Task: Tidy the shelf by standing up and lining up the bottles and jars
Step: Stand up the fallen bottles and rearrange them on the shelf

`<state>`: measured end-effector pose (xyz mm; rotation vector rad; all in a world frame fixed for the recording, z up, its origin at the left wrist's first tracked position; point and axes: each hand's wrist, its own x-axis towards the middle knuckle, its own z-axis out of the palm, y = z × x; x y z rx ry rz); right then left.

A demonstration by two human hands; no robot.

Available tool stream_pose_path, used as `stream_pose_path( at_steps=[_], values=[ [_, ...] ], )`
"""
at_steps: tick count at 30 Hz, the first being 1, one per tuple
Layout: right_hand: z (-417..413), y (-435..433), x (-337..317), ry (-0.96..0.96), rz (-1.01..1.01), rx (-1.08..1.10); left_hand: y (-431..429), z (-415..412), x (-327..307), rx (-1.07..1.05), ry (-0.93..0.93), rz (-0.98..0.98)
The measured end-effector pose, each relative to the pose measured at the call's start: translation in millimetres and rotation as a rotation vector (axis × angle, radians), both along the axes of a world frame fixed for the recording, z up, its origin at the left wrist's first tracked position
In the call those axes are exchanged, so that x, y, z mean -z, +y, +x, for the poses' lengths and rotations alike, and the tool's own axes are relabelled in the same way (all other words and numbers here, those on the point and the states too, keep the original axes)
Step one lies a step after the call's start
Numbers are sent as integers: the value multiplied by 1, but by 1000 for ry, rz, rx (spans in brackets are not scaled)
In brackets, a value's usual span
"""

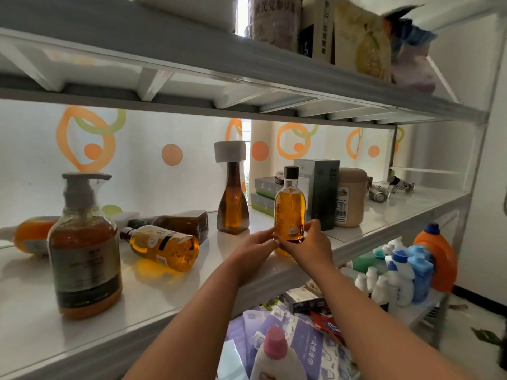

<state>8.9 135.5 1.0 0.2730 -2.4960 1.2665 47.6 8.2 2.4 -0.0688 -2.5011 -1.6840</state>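
Note:
A small amber bottle with a black cap (289,207) stands upright near the front edge of the white shelf (164,292). My left hand (256,246) and my right hand (310,242) both clasp its base. Behind it a tall brown flask with a grey cap (232,204) stands upright. To the left, an amber bottle (164,246) and a dark brown bottle (178,224) lie on their sides. A large amber pump bottle (83,248) stands at the front left. Another orange bottle (31,234) lies at the far left, partly hidden.
A dark green box (319,196), stacked flat boxes (264,196) and a tan jar (351,198) stand at the right; small metal items (389,189) lie beyond. The upper shelf (247,69) hangs close overhead. Detergent bottles (406,270) fill the shelf below.

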Motion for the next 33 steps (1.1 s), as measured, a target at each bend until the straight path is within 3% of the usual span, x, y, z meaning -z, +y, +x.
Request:
stream_pose_path(
  at_steps=[9, 14, 18, 23, 29, 33],
  values=[
    [1, 0, 5, 21, -3, 11, 4, 5, -4, -1, -5, -23],
    [6, 1, 3, -1, 0, 8, 2, 2, 2, -189, 90, -195],
    [17, 0, -2, -3, -16, 23, 3, 17, -1, -208, 184, -355],
    [37, -17, -10, 132, -60, 89, -8, 47, -3, -293, 321, -436],
    [62, -66, -15, 224, -155, -63, -42, 87, -10, -556, 525, -576],
    [82, -104, -13, 184, -103, -325, -52, 104, -9, -711, 553, -570]
  ],
)
